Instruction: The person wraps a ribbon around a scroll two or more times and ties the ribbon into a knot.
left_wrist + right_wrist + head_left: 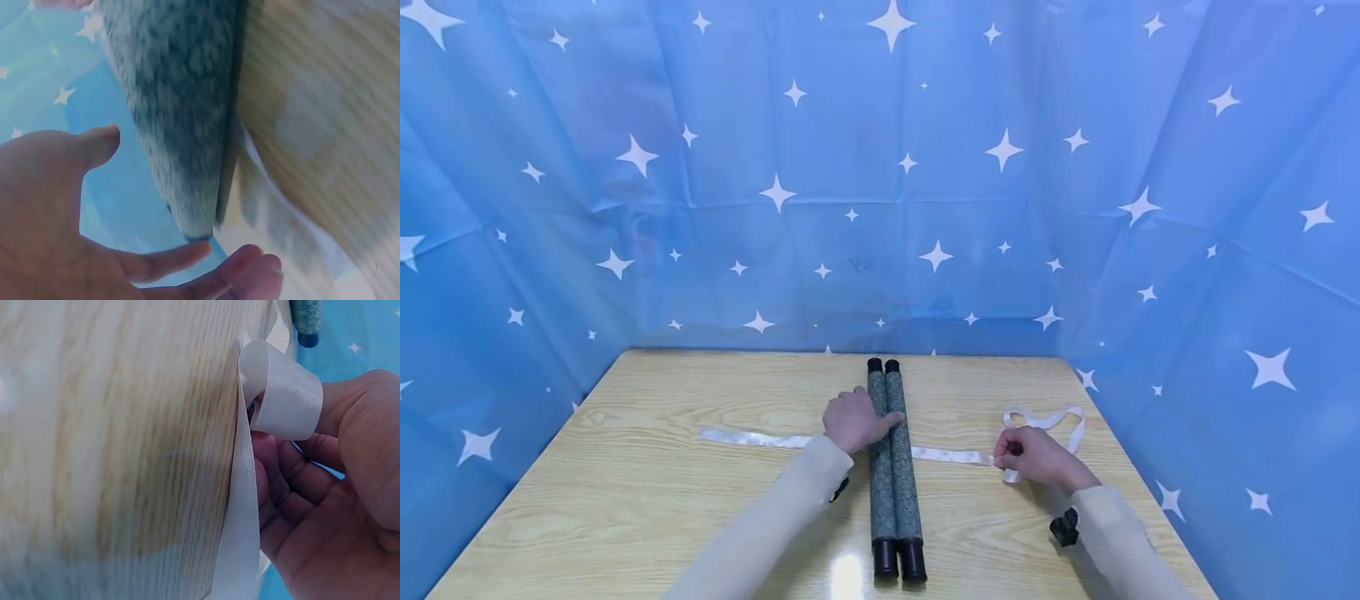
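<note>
A scroll [904, 492], rolled into two grey-green speckled rolls with dark end knobs, lies lengthwise on the table. A white satin ribbon [951, 455] runs crosswise beneath it, its flat end stretching out to the left. My left hand [852, 421] is at the scroll's left side, thumb reaching over the rolls. In the left wrist view the fingers of that hand [50, 206] are extended beside the speckled roll [181, 94]. To the right, my right hand [1037, 454] pinches the ribbon between thumb and fingers; in the right wrist view a ribbon loop [290, 394] wraps over the thumb.
The slack ribbon [1075, 417] curls in a loose loop behind my right hand. A light wood table [625, 483] carries everything, and blue star-patterned cloth [880, 167] hangs along its back and sides.
</note>
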The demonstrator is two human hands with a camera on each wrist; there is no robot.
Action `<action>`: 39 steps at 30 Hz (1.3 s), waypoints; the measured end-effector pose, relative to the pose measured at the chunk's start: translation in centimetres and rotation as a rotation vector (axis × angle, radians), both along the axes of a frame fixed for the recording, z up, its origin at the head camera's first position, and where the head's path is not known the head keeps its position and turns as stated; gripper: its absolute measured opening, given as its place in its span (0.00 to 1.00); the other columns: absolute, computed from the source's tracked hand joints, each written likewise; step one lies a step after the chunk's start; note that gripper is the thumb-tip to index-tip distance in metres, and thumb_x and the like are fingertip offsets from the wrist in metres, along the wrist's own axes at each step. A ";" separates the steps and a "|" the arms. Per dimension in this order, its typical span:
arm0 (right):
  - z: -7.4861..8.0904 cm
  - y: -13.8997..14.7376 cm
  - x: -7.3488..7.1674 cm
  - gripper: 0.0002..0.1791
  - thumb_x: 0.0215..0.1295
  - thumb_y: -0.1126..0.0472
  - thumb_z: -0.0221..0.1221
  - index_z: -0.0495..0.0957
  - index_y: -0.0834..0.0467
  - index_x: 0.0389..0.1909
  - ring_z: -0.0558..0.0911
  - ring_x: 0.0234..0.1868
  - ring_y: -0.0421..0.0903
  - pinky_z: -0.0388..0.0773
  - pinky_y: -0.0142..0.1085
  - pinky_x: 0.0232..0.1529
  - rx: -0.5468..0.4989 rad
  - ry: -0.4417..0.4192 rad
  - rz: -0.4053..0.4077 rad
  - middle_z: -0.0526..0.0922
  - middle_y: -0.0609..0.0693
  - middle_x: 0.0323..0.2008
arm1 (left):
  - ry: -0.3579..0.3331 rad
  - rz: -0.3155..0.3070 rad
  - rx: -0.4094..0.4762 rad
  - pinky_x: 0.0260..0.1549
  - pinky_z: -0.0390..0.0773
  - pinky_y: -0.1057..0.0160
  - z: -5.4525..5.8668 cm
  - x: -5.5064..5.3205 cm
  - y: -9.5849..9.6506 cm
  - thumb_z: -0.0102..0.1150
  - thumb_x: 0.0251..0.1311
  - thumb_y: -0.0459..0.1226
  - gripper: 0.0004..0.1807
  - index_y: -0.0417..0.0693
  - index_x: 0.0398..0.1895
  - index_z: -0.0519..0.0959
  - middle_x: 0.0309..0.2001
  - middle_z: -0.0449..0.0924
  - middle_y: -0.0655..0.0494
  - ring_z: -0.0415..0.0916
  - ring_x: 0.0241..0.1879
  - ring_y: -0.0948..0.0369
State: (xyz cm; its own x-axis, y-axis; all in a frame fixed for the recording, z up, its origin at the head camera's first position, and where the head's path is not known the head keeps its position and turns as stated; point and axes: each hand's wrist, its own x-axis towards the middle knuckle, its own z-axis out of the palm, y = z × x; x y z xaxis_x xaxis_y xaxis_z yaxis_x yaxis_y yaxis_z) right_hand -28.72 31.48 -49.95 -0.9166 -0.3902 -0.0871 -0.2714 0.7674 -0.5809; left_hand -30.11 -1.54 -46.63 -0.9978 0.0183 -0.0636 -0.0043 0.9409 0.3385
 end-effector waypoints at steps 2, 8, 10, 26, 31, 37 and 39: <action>0.1 0.0 0.0 0.06 0.67 0.63 0.66 0.80 0.55 0.31 0.73 0.28 0.39 0.69 0.30 0.29 -0.001 -0.007 -0.005 0.79 0.45 0.27 | -0.010 -0.009 0.057 0.36 0.83 0.48 0.3 -0.1 -1.1 0.55 0.63 0.69 0.50 0.32 0.65 0.72 0.47 0.80 0.32 0.80 0.45 0.41; 0.0 -0.1 0.1 0.05 0.67 0.62 0.66 0.80 0.54 0.32 0.73 0.28 0.39 0.70 0.29 0.30 -0.005 -0.015 -0.019 0.79 0.45 0.27 | -0.018 -0.130 0.211 0.62 0.75 0.37 0.9 -0.5 -4.7 0.63 0.63 0.63 0.50 0.35 0.75 0.63 0.70 0.66 0.30 0.64 0.69 0.34; -0.1 -0.1 0.1 0.05 0.67 0.63 0.66 0.80 0.54 0.32 0.73 0.28 0.38 0.70 0.30 0.29 -0.011 -0.008 -0.015 0.79 0.45 0.27 | 0.000 -0.179 0.228 0.64 0.73 0.37 0.9 -0.7 -6.0 0.65 0.62 0.61 0.49 0.40 0.76 0.63 0.72 0.65 0.33 0.63 0.71 0.36; -0.4 0.1 0.3 0.05 0.67 0.61 0.66 0.80 0.53 0.33 0.73 0.29 0.38 0.70 0.29 0.30 -0.017 0.001 -0.013 0.79 0.45 0.29 | 0.015 -0.438 0.179 0.66 0.73 0.42 -2.1 -0.1 -15.0 0.78 0.54 0.40 0.43 0.45 0.73 0.68 0.65 0.74 0.45 0.67 0.68 0.45; -0.6 0.2 0.3 0.05 0.67 0.61 0.67 0.80 0.53 0.32 0.73 0.28 0.37 0.70 0.29 0.30 -0.017 0.014 -0.009 0.78 0.44 0.28 | 0.013 -0.425 0.177 0.59 0.77 0.46 -3.1 0.4 -16.0 0.76 0.57 0.38 0.36 0.42 0.68 0.73 0.57 0.76 0.46 0.74 0.59 0.49; -0.5 0.2 0.3 0.06 0.67 0.61 0.67 0.80 0.52 0.32 0.73 0.29 0.37 0.70 0.29 0.30 -0.005 0.017 -0.011 0.78 0.44 0.28 | 0.050 -0.452 0.178 0.46 0.79 0.54 -3.4 0.2 -16.4 0.72 0.61 0.36 0.19 0.41 0.54 0.81 0.44 0.80 0.50 0.76 0.44 0.57; -0.5 0.2 0.2 0.06 0.68 0.61 0.67 0.80 0.52 0.32 0.73 0.29 0.37 0.70 0.29 0.30 -0.001 0.017 -0.010 0.78 0.44 0.28 | 0.044 -0.450 0.188 0.41 0.79 0.58 -3.4 0.2 -16.3 0.71 0.62 0.35 0.16 0.41 0.51 0.81 0.40 0.80 0.52 0.75 0.38 0.60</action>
State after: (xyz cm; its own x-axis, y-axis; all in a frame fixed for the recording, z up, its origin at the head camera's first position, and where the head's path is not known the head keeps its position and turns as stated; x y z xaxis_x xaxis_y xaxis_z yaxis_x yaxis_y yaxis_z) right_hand -28.50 31.68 -50.45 -0.9217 -0.3814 -0.0707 -0.2740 0.7692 -0.5774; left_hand -29.89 -17.85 -50.00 -0.8900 0.4552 0.0244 0.4068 0.7689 0.4933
